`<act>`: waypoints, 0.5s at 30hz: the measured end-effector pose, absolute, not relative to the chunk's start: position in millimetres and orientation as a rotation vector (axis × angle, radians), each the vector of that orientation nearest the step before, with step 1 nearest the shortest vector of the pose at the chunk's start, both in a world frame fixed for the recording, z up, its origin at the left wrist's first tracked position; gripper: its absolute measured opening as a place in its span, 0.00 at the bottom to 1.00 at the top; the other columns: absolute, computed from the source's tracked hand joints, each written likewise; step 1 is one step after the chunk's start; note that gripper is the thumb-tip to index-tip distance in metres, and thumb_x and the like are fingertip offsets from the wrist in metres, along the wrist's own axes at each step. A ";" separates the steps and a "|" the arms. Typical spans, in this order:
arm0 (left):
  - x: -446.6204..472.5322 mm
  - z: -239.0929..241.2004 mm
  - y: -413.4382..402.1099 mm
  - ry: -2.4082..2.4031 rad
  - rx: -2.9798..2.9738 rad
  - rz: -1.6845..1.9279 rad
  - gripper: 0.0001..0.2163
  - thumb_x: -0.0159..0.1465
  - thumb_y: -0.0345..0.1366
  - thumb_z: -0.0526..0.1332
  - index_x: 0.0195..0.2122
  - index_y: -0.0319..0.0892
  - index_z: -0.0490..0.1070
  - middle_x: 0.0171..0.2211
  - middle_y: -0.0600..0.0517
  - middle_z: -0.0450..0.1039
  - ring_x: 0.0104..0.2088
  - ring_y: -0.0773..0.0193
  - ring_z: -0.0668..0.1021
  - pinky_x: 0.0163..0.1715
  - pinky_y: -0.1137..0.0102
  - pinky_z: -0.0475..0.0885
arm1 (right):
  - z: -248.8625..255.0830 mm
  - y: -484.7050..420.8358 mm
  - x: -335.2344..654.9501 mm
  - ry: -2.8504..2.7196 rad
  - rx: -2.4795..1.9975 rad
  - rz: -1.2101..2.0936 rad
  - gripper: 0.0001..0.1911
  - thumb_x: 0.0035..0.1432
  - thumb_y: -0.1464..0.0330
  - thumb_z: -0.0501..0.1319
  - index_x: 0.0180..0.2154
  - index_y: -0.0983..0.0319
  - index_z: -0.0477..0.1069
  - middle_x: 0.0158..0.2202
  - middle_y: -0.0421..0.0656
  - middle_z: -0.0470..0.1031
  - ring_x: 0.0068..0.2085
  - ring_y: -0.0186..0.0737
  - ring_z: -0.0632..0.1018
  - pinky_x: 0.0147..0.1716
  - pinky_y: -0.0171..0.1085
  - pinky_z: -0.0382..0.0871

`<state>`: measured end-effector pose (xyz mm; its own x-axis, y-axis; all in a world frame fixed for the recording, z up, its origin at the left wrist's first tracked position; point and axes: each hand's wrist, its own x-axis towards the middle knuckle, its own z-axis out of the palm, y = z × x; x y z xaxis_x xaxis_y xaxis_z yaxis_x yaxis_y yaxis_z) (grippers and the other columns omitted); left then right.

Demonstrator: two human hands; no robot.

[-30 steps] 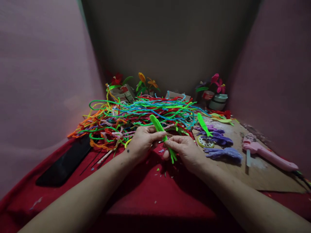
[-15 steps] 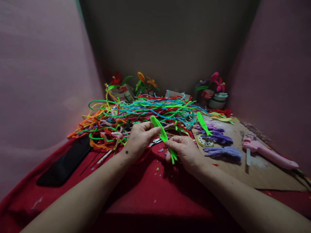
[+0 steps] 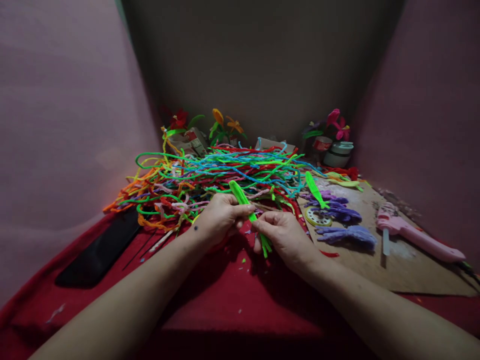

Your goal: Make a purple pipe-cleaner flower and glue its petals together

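Observation:
Over the red cloth I hold a bright green leaf made of pipe cleaners, tilted, its tip pointing away and to the left. My left hand pinches its middle between thumb and fingers. Lower down, my right hand is closed round the narrow base, with several loose green ends sticking out below the fingers. A similar green leaf lies to the right, on purple pipe-cleaner pieces by a yellow-rimmed spool.
A tangled heap of coloured pipe cleaners spreads behind my hands. On the cardboard at right lies a pink glue gun. A black phone-like slab rests at left. Pipe-cleaner flowers and a lidded jar stand at the back.
My left hand has slid down the leaf toward my right hand and now covers its middle. The scissors seen behind the hands before are now mostly hidden.

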<state>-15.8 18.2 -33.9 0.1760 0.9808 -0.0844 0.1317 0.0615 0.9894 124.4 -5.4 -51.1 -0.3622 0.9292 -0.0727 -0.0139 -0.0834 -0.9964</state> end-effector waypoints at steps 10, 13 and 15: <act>-22.2 -29.5 27.3 1.296 1.413 1.108 0.12 0.49 0.39 0.64 0.17 0.38 0.64 0.11 0.59 0.58 0.12 0.76 0.59 0.12 0.77 0.51 | -48.9 -5.7 121.9 -1.401 -1.067 1.500 0.11 0.49 0.65 0.57 0.19 0.63 0.63 0.12 0.38 0.69 0.12 0.28 0.65 0.12 0.28 0.59; -23.0 -28.8 29.8 1.387 1.503 1.174 0.10 0.49 0.38 0.63 0.19 0.37 0.66 0.12 0.60 0.57 0.13 0.76 0.58 0.13 0.78 0.51 | -49.8 -5.4 122.2 -1.406 -1.073 1.505 0.11 0.49 0.65 0.57 0.19 0.63 0.63 0.12 0.38 0.69 0.11 0.28 0.65 0.12 0.28 0.58; -24.7 -30.2 32.0 1.471 1.597 1.195 0.10 0.50 0.39 0.62 0.19 0.37 0.68 0.12 0.60 0.57 0.14 0.75 0.58 0.14 0.77 0.51 | -50.5 -5.0 122.3 -1.407 -1.069 1.508 0.12 0.48 0.64 0.57 0.19 0.63 0.63 0.12 0.38 0.69 0.11 0.29 0.65 0.12 0.28 0.58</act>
<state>-24.7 32.0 -30.2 -0.0452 0.9807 0.1902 0.3871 -0.1583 0.9083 122.3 -5.0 -50.5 -0.3264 0.9433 -0.0607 -0.0046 -0.0658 -0.9978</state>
